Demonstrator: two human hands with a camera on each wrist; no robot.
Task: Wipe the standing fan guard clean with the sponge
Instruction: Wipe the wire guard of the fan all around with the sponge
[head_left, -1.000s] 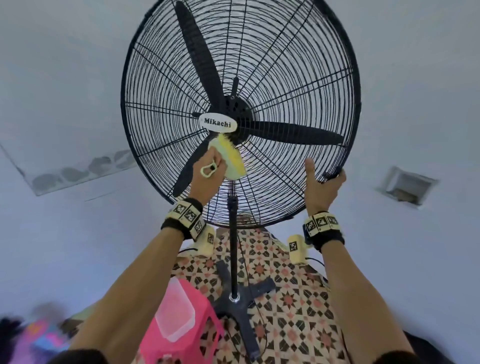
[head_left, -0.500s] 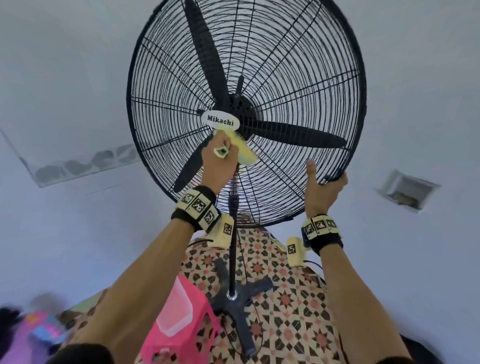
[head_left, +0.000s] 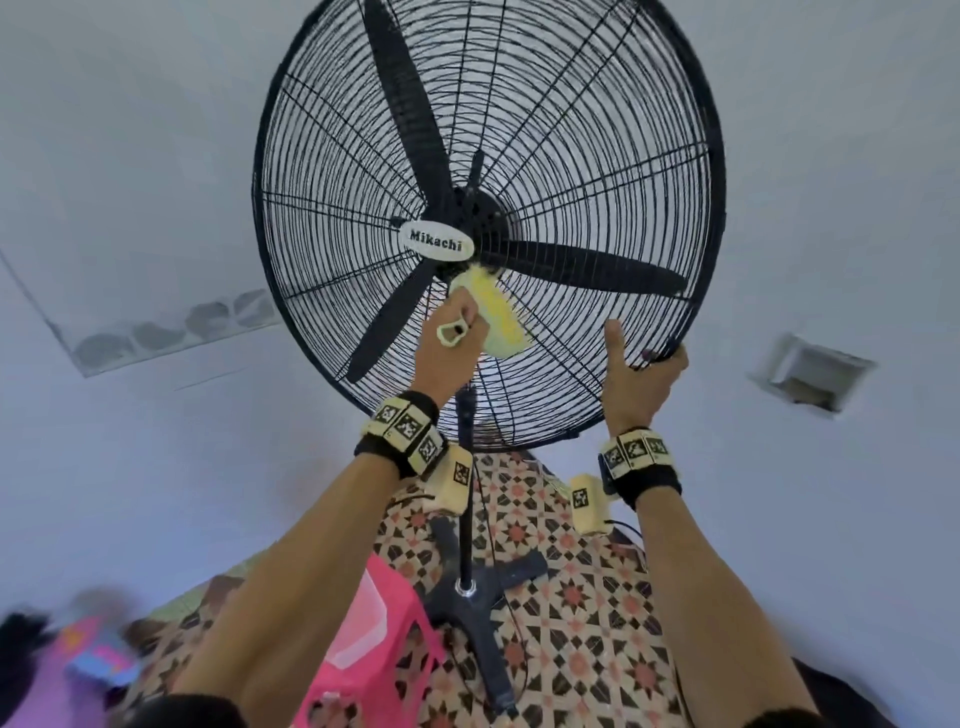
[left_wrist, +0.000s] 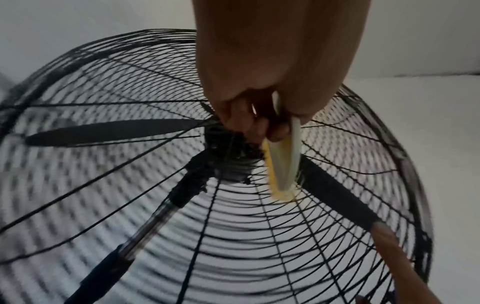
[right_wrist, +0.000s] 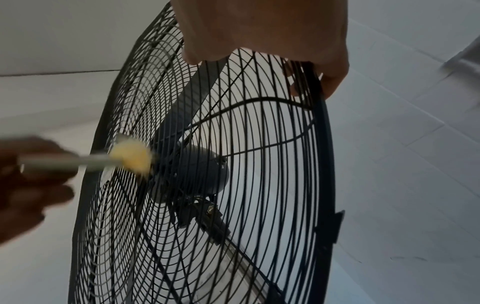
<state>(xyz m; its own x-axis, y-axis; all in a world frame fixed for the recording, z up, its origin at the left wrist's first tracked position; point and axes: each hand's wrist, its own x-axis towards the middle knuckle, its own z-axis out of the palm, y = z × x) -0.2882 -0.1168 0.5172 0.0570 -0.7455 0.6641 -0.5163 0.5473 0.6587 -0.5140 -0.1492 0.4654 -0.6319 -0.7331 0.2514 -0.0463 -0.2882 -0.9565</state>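
Note:
A black wire fan guard (head_left: 597, 156) on a tall stand fills the head view, with a white "Mikachi" badge (head_left: 435, 240) at its hub. My left hand (head_left: 449, 345) grips a yellow sponge (head_left: 500, 317) with a pale plastic handle and presses it against the guard just below the badge. In the left wrist view the sponge (left_wrist: 281, 166) lies on the wires beside the hub. My right hand (head_left: 641, 371) grips the guard's lower right rim, thumb up. In the right wrist view its fingers (right_wrist: 330, 82) curl round the rim (right_wrist: 324, 144), and the sponge (right_wrist: 132, 156) shows blurred.
The fan's pole (head_left: 466, 493) runs down to a black cross base (head_left: 478, 597) on a patterned floor. A pink plastic stool (head_left: 363, 660) stands left of the base under my left forearm. White walls lie behind the fan, with a recessed box (head_left: 810, 376) at right.
My left hand has carried the sponge up the guard, from below the hub to just under the badge. My right hand keeps its hold on the rim.

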